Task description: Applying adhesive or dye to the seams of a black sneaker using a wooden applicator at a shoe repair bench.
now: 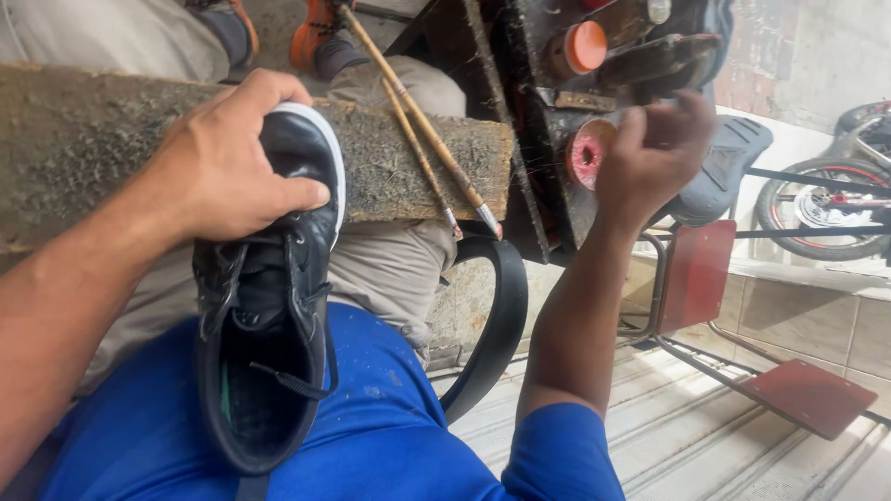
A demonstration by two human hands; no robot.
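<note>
A black leather shoe with a white sole edge and loose laces rests toe-up against my lap and a rough wooden board. My left hand grips the shoe over its toe, thumb pressed on the upper. My right hand is raised at the right, fingers curled, close to a round red tin on a dark wooden box; I cannot tell whether it holds anything. Two thin brushes lie slanted across the board.
An orange-capped container stands on the dark box. A black belt or strap curves beside my knee. A red metal stool frame stands at the right, and a bicycle wheel behind it. Someone's orange-soled shoes show at the top.
</note>
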